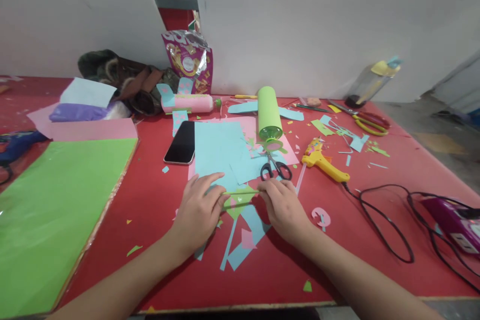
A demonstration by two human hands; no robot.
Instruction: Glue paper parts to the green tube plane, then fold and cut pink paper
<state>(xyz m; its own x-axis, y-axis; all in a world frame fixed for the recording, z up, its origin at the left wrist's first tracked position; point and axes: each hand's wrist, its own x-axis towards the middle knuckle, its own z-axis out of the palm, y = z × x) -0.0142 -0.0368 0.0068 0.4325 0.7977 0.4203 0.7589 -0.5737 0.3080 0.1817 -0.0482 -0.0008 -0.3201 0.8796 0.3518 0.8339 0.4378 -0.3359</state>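
Observation:
A narrow green paper strip (242,192) is stretched level between my two hands, just above the red table. My left hand (200,210) pinches its left end, and my right hand (283,207) pinches the right end. Beneath the strip lie green, pink and blue paper scraps (245,252). Black-handled scissors (275,165) rest just beyond my right hand. Light blue paper sheets (217,150) lie past my fingers, with a phone (182,144) at their left. Behind the scissors lies a green-wrapped bottle (269,112) with light blue wings.
A yellow glue gun (324,160) and its black cord lie on the right, near a purple power box (453,225). Yellow-handled scissors (369,122) are farther back. A large green sheet (56,210) covers the left side. A pink-wrapped bottle (191,103) lies at the back.

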